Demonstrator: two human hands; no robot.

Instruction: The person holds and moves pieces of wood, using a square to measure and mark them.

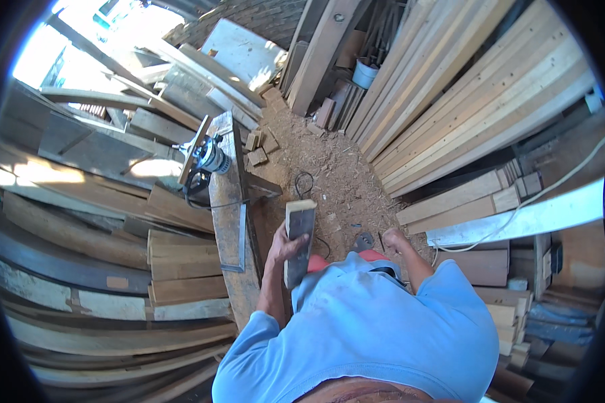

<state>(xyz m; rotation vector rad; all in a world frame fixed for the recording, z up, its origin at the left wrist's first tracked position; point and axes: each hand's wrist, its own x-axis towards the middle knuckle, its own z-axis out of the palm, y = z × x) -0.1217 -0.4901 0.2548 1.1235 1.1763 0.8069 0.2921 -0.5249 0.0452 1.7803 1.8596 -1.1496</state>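
Just right of the long, worn wooden bench [230, 191], the left hand [290, 246] has its fingers clamped on a dark-faced rectangular wooden block [302, 223] — long axis roughly along the bench. The right hand [396, 240] is farther off — finger state unclear.

A pale blue bucket [365, 74] sits near long wooden planks [431, 70].
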